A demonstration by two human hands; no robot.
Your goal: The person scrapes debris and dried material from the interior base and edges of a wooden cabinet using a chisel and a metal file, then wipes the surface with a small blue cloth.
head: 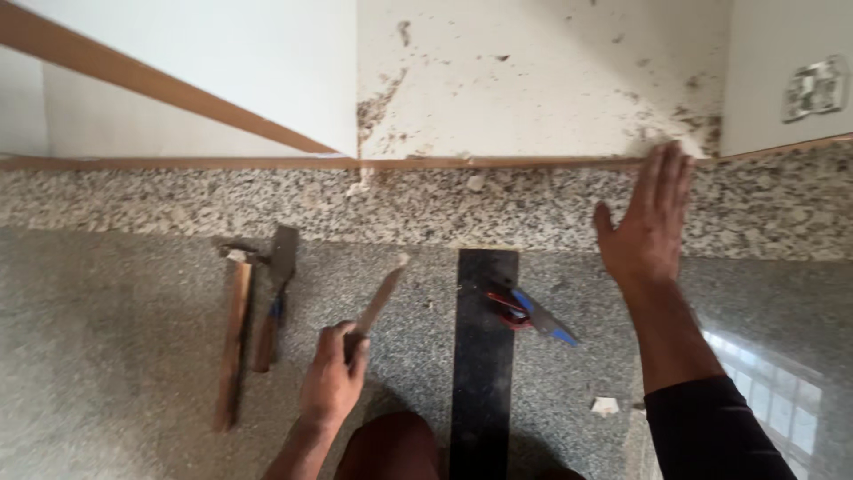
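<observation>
Head view: flat grey metal chisel (380,300) gripped in left hand (333,382), blade angled up beyond fingers. Right hand (649,222) spread wide, flat against speckled granite upstand (178,200). Black stone strip (484,356) between hands; wooden-handled hammer (235,347) left of fingers.

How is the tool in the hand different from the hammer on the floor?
The flat-bladed tool is gripped in the left hand and slants up off the floor; the hammer lies flat, untouched. The held tool's blade is pale and mortar-stained; the hammer shows a long brown wooden handle. Both point toward the speckled granite skirting.
</observation>
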